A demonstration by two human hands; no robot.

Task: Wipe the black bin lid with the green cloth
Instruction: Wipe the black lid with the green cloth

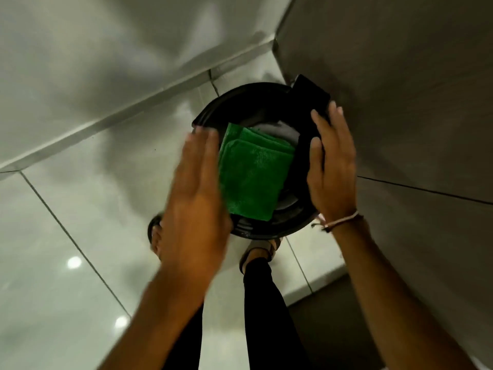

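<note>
Left hand (196,188), fingers together and flat, blurred, hovers beside the green cloth (253,172); right hand (332,161) curls its fingers on a black flap right of the cloth, which lies folded on the black bin lid (213,110). Wiping seems unstarted; next calls for grasping the cloth

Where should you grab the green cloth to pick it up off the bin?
Probably by its near bottom edge, coming from the left. The green cloth lies folded flat on the black bin lid, and that side is open. The left hand hovers right beside it, while the right hand rests on the lid's right side.
</note>
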